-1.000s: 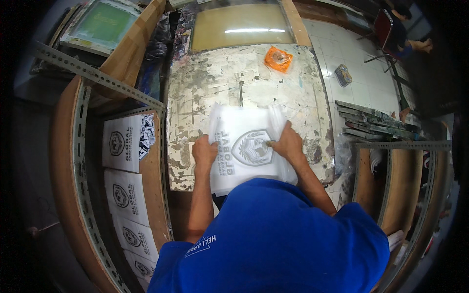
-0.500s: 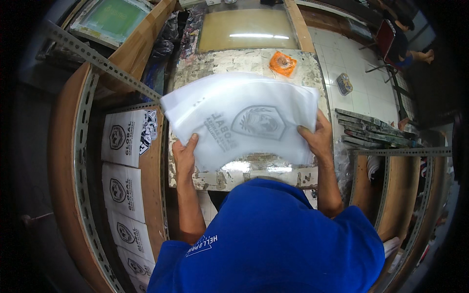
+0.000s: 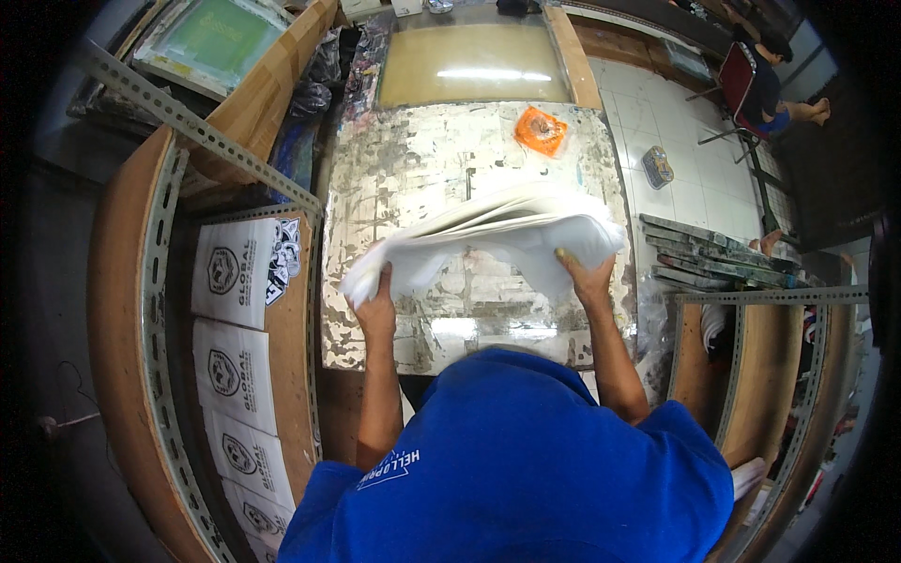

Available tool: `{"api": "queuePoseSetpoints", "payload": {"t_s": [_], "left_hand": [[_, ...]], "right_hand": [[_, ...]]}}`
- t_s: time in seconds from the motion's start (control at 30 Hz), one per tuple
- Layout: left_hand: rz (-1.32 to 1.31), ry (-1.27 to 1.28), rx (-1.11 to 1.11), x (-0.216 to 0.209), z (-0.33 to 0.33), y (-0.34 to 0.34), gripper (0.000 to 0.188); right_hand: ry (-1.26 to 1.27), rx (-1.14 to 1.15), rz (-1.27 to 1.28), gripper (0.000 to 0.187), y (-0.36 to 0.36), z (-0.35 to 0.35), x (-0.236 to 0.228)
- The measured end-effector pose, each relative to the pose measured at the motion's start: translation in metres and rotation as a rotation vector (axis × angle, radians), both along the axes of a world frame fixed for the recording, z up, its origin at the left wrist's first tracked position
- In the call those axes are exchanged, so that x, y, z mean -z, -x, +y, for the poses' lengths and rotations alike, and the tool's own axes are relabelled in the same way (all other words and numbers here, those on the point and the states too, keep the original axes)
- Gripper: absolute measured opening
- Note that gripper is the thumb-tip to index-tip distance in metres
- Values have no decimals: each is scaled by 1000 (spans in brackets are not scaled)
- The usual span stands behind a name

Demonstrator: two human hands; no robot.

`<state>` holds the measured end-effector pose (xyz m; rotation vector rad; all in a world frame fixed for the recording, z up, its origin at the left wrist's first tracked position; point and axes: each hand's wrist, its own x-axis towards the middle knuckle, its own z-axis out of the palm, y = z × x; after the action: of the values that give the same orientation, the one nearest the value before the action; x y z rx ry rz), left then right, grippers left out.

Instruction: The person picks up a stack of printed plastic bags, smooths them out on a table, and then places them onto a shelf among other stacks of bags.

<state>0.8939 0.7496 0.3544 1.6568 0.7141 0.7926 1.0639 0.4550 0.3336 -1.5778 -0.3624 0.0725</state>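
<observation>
A loose stack of thin white sheets, which look like plastic, is held up over a paint-stained work table. The stack bows upward in the middle, and its layers fan apart along the edge. My left hand grips the left end, thumb on the near side. At the other end my right hand pinches the sheets, its thumb pointing up and left. The fingers behind the stack are hidden on both hands. Beyond the sheets lies an orange packet on the table.
A framed yellowish screen is at the table's far end. On the left, a metal-edged shelf carries white printed sheets in a row. Stacked dark slats and more shelving stand right. A seated person is farther off.
The stack has tipped from a broad, nearly flat view with its dark print showing to an arched, edge-on one. Both hands stay on its ends, and the right has moved slightly inward.
</observation>
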Motion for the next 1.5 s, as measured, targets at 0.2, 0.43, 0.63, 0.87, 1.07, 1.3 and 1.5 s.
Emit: {"api": "queuePoseSetpoints", "payload": {"t_s": [0.2, 0.43, 0.63, 0.87, 1.07, 1.3, 1.5], "left_hand": [[-274, 125, -37, -17, -3, -14, 44], [-297, 1, -1, -8, -17, -18, 46], [-157, -29, -78, 10, -6, -16, 25], [-182, 17, -41, -16, -15, -12, 34], [26, -133, -14, -13, 10, -18, 25], [446, 122, 226, -12, 39, -35, 27], [934, -428, 211, 83, 13, -40, 28]], "right_hand": [[-83, 147, -48, 49, 8, 16, -26], [-101, 76, -49, 55, 15, 18, -1], [-106, 232, 34, 48, 3, 24, -5], [-55, 122, 17, 52, 9, 6, 2], [157, 98, -55, 48, -20, 3, -18], [22, -90, 343, 52, -55, 1, -34], [1093, -67, -5, 58, -30, 29, 35]]}}
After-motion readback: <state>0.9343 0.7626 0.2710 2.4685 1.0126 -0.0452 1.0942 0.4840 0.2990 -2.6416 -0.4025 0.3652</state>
